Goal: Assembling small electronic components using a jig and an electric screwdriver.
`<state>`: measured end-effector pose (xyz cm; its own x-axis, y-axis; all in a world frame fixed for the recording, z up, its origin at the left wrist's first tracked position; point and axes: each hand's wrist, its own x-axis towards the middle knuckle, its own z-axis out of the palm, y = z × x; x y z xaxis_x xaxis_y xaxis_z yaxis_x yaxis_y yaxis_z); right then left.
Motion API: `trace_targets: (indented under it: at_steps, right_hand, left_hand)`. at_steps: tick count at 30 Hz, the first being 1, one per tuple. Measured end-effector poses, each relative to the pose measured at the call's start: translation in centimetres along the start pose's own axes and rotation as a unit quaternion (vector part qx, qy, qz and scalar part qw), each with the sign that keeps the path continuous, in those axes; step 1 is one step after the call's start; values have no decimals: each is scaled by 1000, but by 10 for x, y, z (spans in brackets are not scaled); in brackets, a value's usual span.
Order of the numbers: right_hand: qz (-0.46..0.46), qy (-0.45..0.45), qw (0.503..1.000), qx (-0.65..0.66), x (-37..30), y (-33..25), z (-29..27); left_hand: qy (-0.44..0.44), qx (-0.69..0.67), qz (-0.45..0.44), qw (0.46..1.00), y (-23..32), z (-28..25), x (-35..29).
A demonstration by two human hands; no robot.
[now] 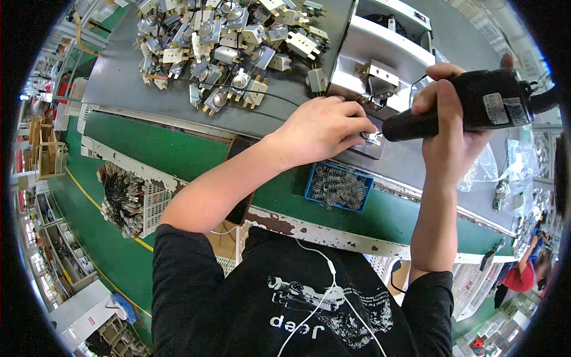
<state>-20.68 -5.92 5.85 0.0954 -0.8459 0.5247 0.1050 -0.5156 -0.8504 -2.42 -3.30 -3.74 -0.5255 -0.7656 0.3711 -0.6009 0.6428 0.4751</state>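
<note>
Grey benchtop (116, 74) under heaped metal components (226, 55) and a steel fixture (380, 40)

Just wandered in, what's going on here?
Someone's right hand grips a black power tool, its tip at a small metal part by the left hand's fingertips. Coil springs fill a blue tray nearer the body; a pile of metal-bodied components lies farther off, to the left.

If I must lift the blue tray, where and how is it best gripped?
Probably by the left and right rims of the blue tray, coming from the body side: springs fill its middle, and the left hand is beyond its far edge.
</note>
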Motion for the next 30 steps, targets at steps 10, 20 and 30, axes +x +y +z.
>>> trace_targets:
  at_steps: [10,20,30]
  right_hand:
    - [-52,-9,996,76,3,5,7]
    - [22,-91,995,33,17,10,-7]
    - [-24,53,998,-22,-1,10,22]
  left_hand:
    - [-1,5,1,1000,1,-2,0]
    - [7,7,17,1000,0,0,1]
    - [12,2,9,1000,-1,1,-1]
